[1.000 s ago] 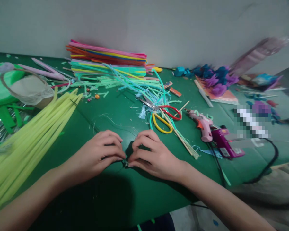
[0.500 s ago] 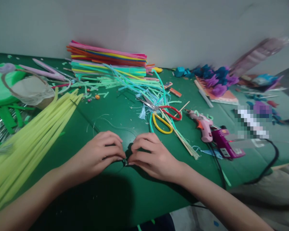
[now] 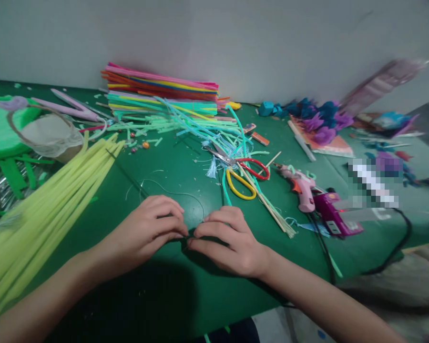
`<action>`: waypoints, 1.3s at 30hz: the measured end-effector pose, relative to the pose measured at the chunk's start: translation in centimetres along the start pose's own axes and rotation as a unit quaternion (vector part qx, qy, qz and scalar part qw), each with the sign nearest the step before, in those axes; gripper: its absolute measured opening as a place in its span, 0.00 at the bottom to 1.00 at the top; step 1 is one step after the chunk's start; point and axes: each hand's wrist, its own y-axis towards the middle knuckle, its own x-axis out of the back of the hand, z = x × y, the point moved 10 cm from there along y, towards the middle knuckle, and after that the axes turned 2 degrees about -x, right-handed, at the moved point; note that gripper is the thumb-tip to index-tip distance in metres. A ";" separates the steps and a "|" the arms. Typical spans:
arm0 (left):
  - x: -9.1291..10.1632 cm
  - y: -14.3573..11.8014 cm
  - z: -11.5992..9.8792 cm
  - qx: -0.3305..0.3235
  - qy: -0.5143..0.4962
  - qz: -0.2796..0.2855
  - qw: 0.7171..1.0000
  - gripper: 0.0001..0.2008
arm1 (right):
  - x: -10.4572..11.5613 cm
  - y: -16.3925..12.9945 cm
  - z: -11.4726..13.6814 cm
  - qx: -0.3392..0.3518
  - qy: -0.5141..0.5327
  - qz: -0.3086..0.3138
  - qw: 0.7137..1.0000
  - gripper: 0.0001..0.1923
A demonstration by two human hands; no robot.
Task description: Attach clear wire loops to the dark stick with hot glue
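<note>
Presently, the left hand (image 3: 160, 226) and the right hand (image 3: 227, 243) are seen on the near side of the scissors (image 3: 231, 161), the left one farther off to the left, both brought low over the green table (image 3: 160, 300). On each hand the fingers are curled and the tips are drawn in toward the thumb, with little gap left; the two sets of fingertips are set almost against each other. Whether anything is gripped there cannot be told, the spot being dark and too small to resolve. A thin strand (image 3: 173, 192) is observed left of the scissors, laid in a loose curve behind the hands, its right end traced down to the right hand's fingers. Yellow stems (image 3: 57, 209) are spread well to the left of the scissors, and an orange bead (image 3: 146, 145) is noted between. A light blue tassel (image 3: 211, 168) is found just left of the scissors' blades. Multicoloured stems (image 3: 160, 90) are stacked beyond the scissors, toward the left. To their right, a pink glue gun (image 3: 303, 190) is placed, with a purple box (image 3: 338, 214) beside it.
</note>
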 end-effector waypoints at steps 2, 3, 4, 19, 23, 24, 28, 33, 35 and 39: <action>0.0 0.0 -0.1 -0.004 0.006 0.000 1.000 0.07 | 0.1 0.0 0.2 0.009 -0.010 -0.004 1.000 0.04; 0.0 0.1 -0.2 -0.005 0.009 0.000 1.000 0.07 | 0.2 -0.1 0.2 0.008 -0.019 -0.005 1.000 0.05; 0.1 0.1 -0.2 -0.005 0.012 -0.002 1.000 0.07 | 0.2 -0.1 0.3 0.004 -0.030 -0.004 1.000 0.06; 1.0 0.3 -0.9 -0.008 0.021 -0.053 0.998 0.09 | -7.2 -7.1 -2.7 -0.627 0.553 0.085 0.542 0.22; 1.0 0.4 -1.0 -0.013 0.025 -0.054 0.998 0.09 | -7.5 -6.7 -3.2 -0.634 0.552 0.065 0.538 0.22; 1.0 0.4 -1.0 -0.014 0.026 -0.055 0.998 0.09 | -7.6 -6.7 -3.3 -0.637 0.553 0.062 0.534 0.22; 1.0 0.4 -1.0 -0.012 0.027 -0.054 0.998 0.09 | -7.9 -6.8 -3.3 -0.648 0.556 0.054 0.517 0.19; 0.6 0.5 -1.3 -0.014 0.021 -0.048 0.999 0.08 | -8.2 -6.8 -3.1 -0.655 0.548 0.061 0.517 0.13; 0.6 0.4 -1.3 -0.011 0.021 -0.048 0.999 0.08 | -8.2 -6.8 -3.0 -0.653 0.546 0.059 0.521 0.14; 0.8 0.4 -1.2 -0.008 0.017 -0.050 0.999 0.08 | -8.2 -6.8 -2.7 -0.655 0.560 0.055 0.505 0.19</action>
